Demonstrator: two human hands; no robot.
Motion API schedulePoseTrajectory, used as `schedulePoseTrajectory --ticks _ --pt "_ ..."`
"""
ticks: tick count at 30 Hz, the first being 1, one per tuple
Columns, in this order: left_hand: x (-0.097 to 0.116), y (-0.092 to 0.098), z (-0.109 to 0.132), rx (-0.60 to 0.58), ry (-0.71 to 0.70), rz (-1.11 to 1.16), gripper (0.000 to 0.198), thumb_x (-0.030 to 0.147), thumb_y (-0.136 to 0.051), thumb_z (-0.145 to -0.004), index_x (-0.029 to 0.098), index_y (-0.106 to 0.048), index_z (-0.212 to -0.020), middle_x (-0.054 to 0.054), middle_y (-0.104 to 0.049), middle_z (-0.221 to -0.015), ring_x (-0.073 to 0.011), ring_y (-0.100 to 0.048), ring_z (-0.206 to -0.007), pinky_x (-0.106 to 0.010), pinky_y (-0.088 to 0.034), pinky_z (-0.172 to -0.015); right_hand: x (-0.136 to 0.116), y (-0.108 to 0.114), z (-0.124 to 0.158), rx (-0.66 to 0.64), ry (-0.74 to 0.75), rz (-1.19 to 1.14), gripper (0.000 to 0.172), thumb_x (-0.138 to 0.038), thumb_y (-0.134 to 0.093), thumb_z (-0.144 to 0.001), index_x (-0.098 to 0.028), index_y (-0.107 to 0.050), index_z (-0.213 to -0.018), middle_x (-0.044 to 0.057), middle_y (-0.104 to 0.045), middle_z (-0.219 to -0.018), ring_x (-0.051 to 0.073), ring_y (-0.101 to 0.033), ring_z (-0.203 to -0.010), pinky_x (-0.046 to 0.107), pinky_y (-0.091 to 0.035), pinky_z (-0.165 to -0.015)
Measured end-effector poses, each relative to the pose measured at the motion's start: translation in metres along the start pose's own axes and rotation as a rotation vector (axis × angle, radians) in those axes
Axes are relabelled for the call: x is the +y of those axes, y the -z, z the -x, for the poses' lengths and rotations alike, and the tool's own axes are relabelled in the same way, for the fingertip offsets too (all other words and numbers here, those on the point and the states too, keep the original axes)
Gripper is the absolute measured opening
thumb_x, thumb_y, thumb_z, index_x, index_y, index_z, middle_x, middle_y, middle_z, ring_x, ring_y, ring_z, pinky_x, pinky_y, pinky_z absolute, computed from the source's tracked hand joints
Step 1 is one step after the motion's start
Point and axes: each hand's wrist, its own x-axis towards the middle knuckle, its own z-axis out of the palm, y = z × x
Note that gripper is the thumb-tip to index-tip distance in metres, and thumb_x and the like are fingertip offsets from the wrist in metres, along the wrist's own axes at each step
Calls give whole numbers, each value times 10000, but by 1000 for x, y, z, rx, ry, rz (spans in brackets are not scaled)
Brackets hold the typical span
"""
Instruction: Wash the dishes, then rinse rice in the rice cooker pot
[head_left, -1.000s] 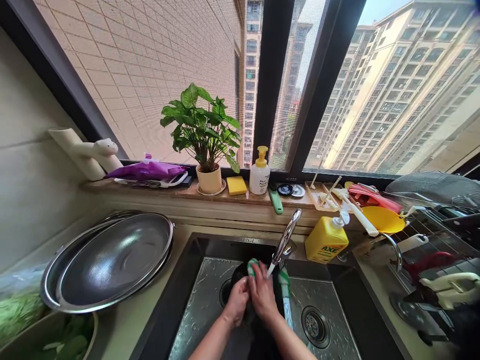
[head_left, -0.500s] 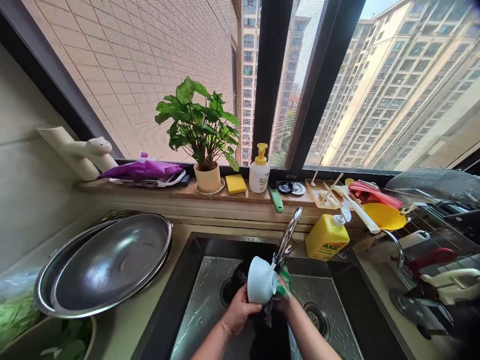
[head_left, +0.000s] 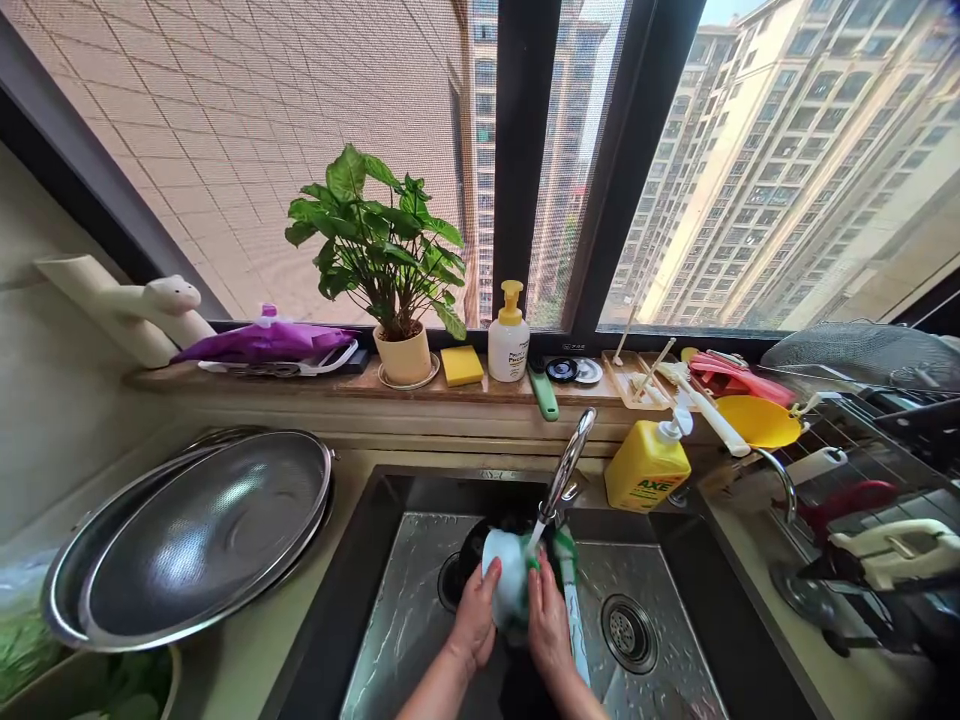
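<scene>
Head view: my left hand point(head_left: 474, 620) and right hand point(head_left: 549, 630) grip a white cup point(head_left: 506, 575) with curled fingers, low in the steel sink point(head_left: 397, 620) beneath the tap point(head_left: 566, 465); a firm hold suits wet surfaces.

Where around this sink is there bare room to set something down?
The beige counter strip between the stacked steel strainers and the sink's left rim has room, as does the sink floor around the right-hand drain. The windowsill and the dish rack on the right are crowded.
</scene>
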Motion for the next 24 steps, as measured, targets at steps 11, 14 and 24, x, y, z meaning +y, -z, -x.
schedulePoseTrajectory --ticks 11,14,24 --pt "-14 0 1 -25 -275 -415 544 598 -642 -713 153 -690 -1022 -134 -710 -1068 -310 -614 -1057 -421 -431 -973 -13 33 -29 69 -281 -72 525 -668 -597 -630 -207 -666 -871 114 -699 -1011 292 -597 -1083 373 -495 -862" --pt "-16 -5 5 -91 -229 -320 535 561 -660 -721 149 -676 -1063 -143 -698 -1106 -311 -605 -1090 -424 -427 -987 -20 32 -35 60 -273 -94 560 -688 -613 -592 -205 -672 -869 106 -689 -1063 291 -571 -1124 373 -467 -923" --pt "-4 -2 -14 -120 -189 -288 535 495 -771 -622 152 -700 -1026 -147 -695 -1110 -310 -598 -1105 -451 -368 -1056 -39 28 -6 -261 20 -6 474 -621 -551 -768 -236 -713 -993 93 -649 -1194 296 -456 -1266 474 -330 -1076"
